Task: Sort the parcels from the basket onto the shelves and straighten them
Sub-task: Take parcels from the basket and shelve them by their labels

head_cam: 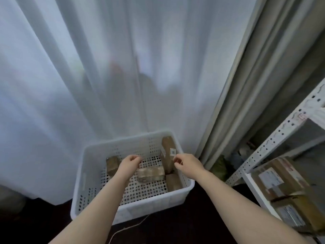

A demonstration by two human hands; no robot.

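**Q:** Which step is this?
**A:** Pickup. Your left hand (131, 162) and right hand (186, 162) hover over the basket (158, 203), lower centre, fingers loosely curled, holding nothing. Four parcels (151, 174) lie inside.
**Q:** Next?
**A:** Probably grip the upright parcel (168, 154), then carry it to the shelves (281, 131), right edge.

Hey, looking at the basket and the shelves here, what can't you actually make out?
Head view only:
- Label on the upright parcel: too small and blurred to read.
- Leftmost parcel: partly hidden by the left hand and forearm.
- Right hand: contact with the upright parcel unclear.
- Shelf boxes: cut off by the right edge.
- Shapes behind the curtain: only shadows.
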